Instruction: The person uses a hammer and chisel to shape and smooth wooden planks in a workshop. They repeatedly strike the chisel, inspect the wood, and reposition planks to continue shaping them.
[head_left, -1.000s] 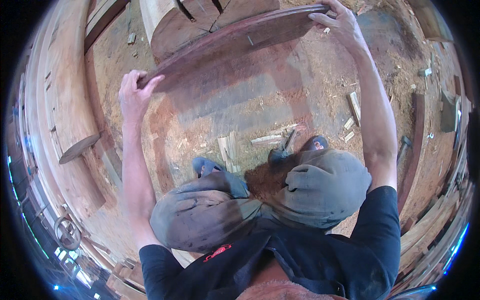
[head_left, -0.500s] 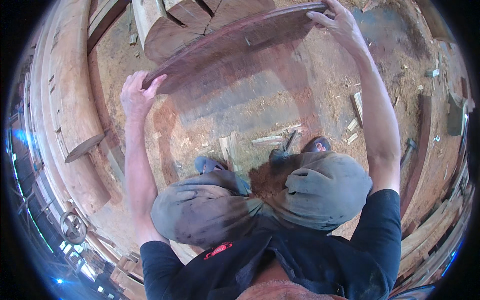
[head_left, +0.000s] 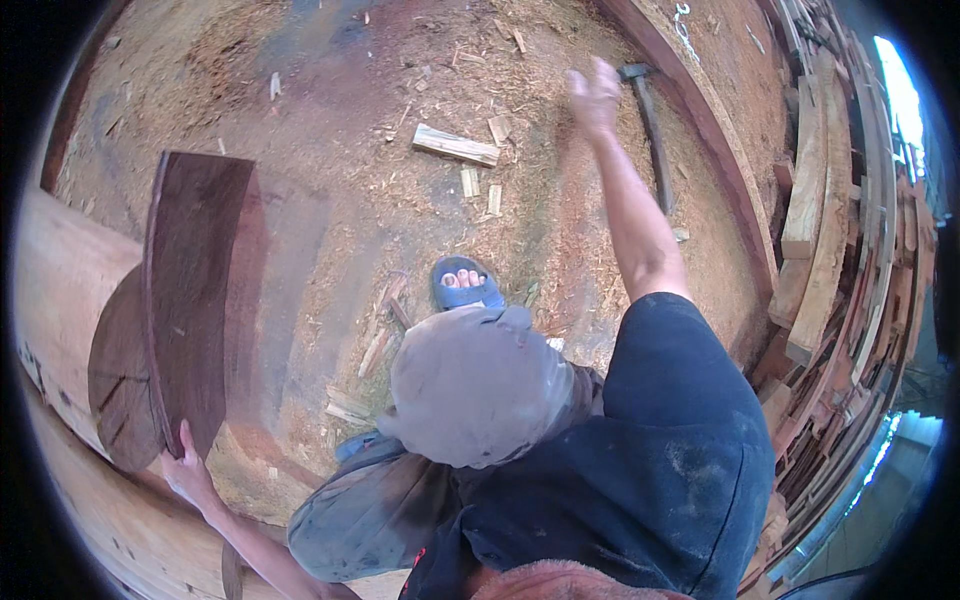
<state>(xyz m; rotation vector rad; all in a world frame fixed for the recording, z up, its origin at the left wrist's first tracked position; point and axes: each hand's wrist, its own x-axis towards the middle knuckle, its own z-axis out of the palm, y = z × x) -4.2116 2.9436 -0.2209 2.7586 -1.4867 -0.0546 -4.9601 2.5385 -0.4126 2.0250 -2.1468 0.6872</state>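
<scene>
A dark brown, slightly curved wooden board (head_left: 195, 290) stands on edge at the left, against the cut end of a log (head_left: 118, 370). My left hand (head_left: 188, 475) grips the board's near end, thumb on the inner face and fingers out of sight behind. Far right of centre, my right hand (head_left: 597, 97) is stretched out, blurred, empty and with fingers apart. Just right of it lies a hammer (head_left: 655, 140) on the ground, its head close to the fingers; hand and hammer appear apart.
Long pale logs (head_left: 75, 290) lie along the left. A reddish-brown beam (head_left: 715, 130) runs past the hammer, with stacked timber (head_left: 820, 210) beyond it. Wood offcuts (head_left: 455, 146) and chips litter the dirt floor. My sandalled foot (head_left: 462, 283) is near the middle.
My view has swung to the right. My right hand has let go of the board's far end and reached out toward the hammer. My left hand keeps its grip on the board.
</scene>
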